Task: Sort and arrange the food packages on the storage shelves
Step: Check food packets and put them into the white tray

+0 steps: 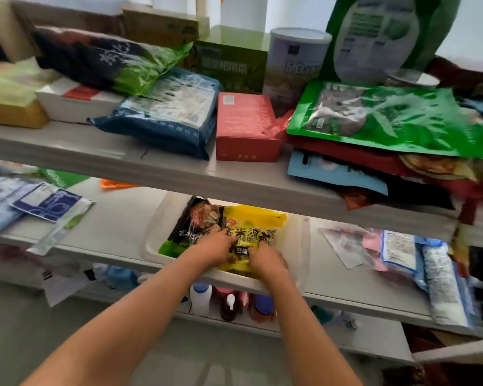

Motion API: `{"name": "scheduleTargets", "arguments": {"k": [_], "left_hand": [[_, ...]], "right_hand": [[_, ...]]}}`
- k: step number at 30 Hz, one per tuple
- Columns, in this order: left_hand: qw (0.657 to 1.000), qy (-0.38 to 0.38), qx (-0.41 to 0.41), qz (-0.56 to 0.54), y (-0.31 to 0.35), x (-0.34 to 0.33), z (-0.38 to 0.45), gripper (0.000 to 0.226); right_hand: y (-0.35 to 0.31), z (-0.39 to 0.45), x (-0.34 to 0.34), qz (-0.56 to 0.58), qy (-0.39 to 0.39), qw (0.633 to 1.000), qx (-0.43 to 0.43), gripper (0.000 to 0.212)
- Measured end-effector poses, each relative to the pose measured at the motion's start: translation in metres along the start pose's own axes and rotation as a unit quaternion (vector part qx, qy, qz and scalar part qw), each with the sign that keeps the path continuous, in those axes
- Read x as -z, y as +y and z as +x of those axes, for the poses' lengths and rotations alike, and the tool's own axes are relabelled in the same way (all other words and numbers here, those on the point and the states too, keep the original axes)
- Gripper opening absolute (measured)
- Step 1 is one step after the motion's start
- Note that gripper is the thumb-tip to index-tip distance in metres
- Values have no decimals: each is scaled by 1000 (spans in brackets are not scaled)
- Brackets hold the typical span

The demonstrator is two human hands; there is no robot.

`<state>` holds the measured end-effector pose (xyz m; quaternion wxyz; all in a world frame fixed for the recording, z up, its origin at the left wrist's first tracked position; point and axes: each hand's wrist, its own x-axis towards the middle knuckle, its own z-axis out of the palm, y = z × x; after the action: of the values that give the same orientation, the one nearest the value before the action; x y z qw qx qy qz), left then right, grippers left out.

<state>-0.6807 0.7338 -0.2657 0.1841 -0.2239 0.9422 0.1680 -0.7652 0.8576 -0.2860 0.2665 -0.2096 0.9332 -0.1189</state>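
White tray on middle shelf held a yellow pack and dark pack. Both hands, left and right, lay on the yellow pack, fingers curled gripping it.

The yellow package is glossy plastic film, a little crinkled. The tray under it looks like translucent plastic, smooth. The shelf board is matt grey. The red box is matt cardboard.

Two packets side by side in a tray on the middle shelf.
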Motion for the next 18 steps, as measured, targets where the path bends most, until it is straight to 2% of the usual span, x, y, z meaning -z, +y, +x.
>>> {"name": "scheduleTargets", "arguments": {"k": [3, 6, 10, 14, 18], "left_hand": [[1000, 13, -13, 18, 2, 5, -10, 62], [996, 69, -42, 23, -4, 10, -37, 63], [983, 158, -90, 28, -36, 14, -92, 57], [964, 244, -109, 5, -99, 22, -169, 52], [943, 321, -83, -18, -183, 42, -241, 51]], "right_hand": [[-2, -9, 4, -19, -1, 1000, -2, 44], [-10, -29, 7, -64, 45, 997, 19, 41], [-40, -76, 2, -99, 127, 982, 98, 46], [-106, -146, -19, -76, 188, 965, 165, 44], [-191, -205, -45, -34, 231, 942, 240, 45]]}}
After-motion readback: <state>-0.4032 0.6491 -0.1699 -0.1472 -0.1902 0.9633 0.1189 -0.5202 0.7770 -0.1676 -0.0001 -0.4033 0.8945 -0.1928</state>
